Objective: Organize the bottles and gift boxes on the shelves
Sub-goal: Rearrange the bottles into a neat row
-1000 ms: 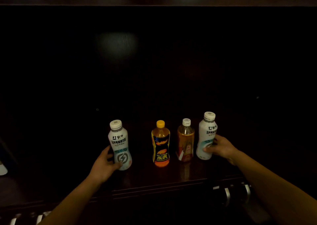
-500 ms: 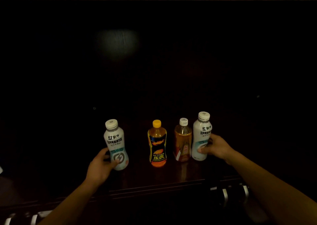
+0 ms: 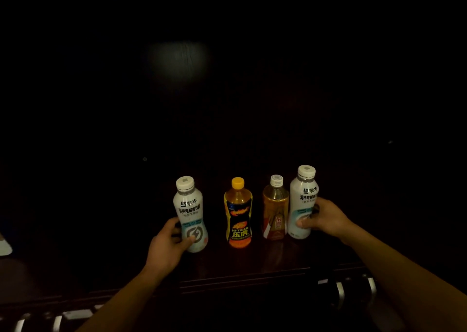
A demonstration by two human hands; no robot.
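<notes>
On the orange-capped bottle (image 3: pixel 238 214), the dark label reads "HI-TIGER" in Latin letters, with two big yellow Chinese characters right under it. The left white bottle (image 3: pixel 190 212) carries dark Chinese characters and a lightning-bolt sign lower down. The right white bottle (image 3: pixel 303 201) shows the same characters. The amber bottle (image 3: pixel 275 209) has red Chinese characters, too dim to read.

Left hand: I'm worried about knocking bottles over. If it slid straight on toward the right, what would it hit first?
The left hand grips the left white bottle. Pushed rightward, that bottle would probably meet the orange-capped bottle first; a gap separates them, though depth is unclear.
</notes>
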